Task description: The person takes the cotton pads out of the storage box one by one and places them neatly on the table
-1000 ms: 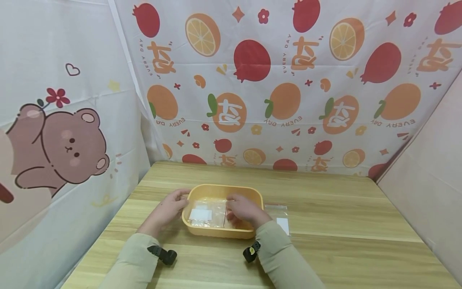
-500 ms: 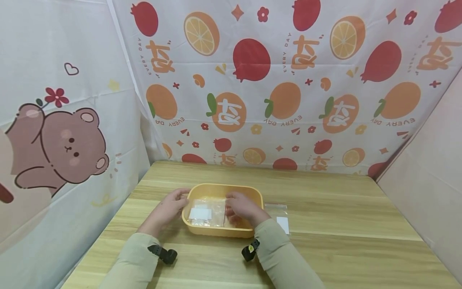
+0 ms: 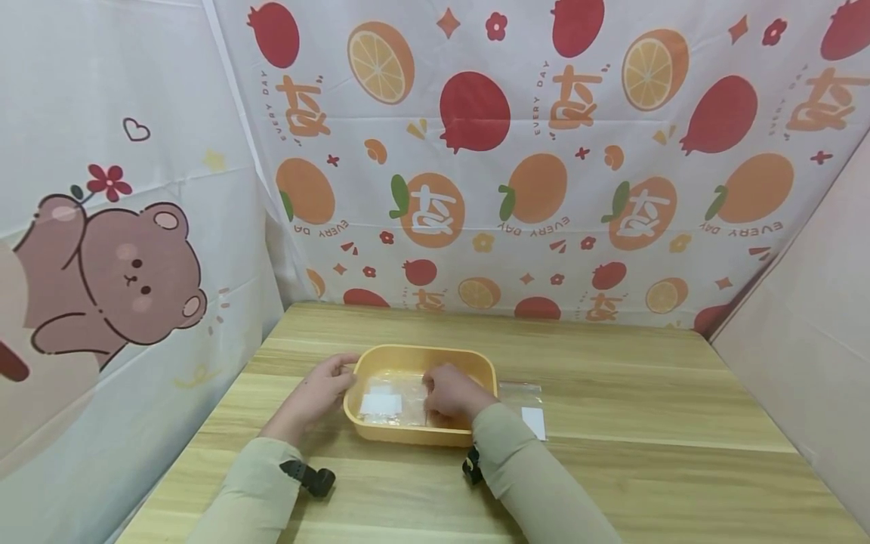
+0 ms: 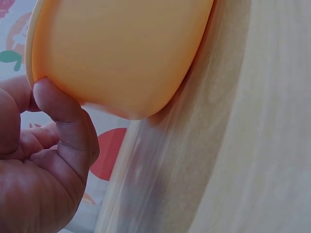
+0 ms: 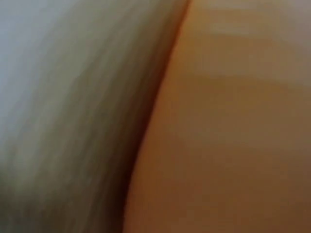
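Note:
My left hand (image 3: 325,389) pinches the left end of a yellow plastic tub (image 3: 423,437); the left wrist view shows the thumb and bent fingertips at the tub's rim. Inside the tub lies a clear zip bag (image 3: 410,393) with a white label. My right hand (image 3: 457,391) reaches into the tub, its fingers curled at the right, zip end of this bag, and the fingertips are hidden under the hand. The right wrist view is blurred, filled mostly by the tub's orange-looking wall (image 5: 218,145).
Another clear zip bag (image 3: 526,397) with a white label lies flat on the wooden table (image 3: 646,423), just right of the tub. Printed cloth curtains (image 3: 476,189) hang behind and at both sides.
My right hand has turned over inside the tub, knuckles now up, with its sleeve lower over the tub's front rim. The bag's label shifts slightly. My left hand stays at the rim.

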{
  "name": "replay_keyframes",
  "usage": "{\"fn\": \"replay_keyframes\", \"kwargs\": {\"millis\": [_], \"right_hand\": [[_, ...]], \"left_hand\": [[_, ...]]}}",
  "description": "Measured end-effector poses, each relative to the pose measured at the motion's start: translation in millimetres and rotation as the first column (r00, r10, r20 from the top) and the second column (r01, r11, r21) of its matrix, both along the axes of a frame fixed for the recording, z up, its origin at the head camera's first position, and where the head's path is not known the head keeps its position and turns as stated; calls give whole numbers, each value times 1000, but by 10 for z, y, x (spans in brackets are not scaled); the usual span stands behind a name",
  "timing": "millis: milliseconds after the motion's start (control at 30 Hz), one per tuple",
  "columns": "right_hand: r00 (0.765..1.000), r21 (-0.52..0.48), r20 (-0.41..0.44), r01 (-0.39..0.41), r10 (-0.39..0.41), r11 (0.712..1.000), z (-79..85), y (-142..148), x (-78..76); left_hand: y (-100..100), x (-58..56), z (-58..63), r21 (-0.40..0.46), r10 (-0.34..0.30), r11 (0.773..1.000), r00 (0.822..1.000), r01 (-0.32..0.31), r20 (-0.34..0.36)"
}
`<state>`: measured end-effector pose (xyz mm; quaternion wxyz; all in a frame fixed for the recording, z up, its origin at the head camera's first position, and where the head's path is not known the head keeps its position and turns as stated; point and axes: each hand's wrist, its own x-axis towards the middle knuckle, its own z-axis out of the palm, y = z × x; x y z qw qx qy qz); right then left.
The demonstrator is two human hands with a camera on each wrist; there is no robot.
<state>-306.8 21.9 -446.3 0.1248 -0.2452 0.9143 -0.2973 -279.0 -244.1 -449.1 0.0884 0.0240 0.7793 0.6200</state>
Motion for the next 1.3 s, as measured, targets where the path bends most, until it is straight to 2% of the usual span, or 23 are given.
{"fn": "replay_keyframes", "kwargs": {"millis": [100, 200, 300, 467, 533, 667, 900, 1067, 1200, 1300], "right_hand": [[993, 136, -121, 10, 7, 991, -23, -31, -36], [992, 167, -127, 32, -11, 985, -48, -50, -49], [993, 140, -113, 48, -32, 989, -59, -47, -37], [999, -21, 1, 46, -46, 999, -66, -25, -5], [997, -94, 66, 31, -25, 995, -56, -20, 10], [991, -173, 134, 18, 6, 985, -20, -10, 48], [950, -294, 308, 48, 47, 955, 8, 26, 126], [945, -296, 309, -9, 104, 955, 63, 60, 157], [960, -182, 227, -125, 166, 975, 100, 87, 159], [962, -86, 154, -216, 227, 973, 122, 102, 163]], "left_hand": [[2, -6, 3, -4, 2, 1000, 1000, -2, -1], [3, -9, 0, -16, 8, 1000, 1000, -8, -4], [5, 2, -7, -24, 7, 1000, 1000, -7, -3], [5, 17, -6, -17, 5, 1000, 1000, -5, -2], [7, 16, -2, -9, 8, 1000, 1000, -8, -2], [9, 14, -2, -9, 11, 1000, 1000, -11, 1], [17, 18, 5, -12, 13, 1000, 1000, -13, 4], [14, 13, 7, -15, 11, 1000, 1000, -11, 2], [12, 10, 8, -12, 6, 1000, 1000, -6, 2], [11, 11, 7, -10, 8, 1000, 1000, -8, 1]]}}
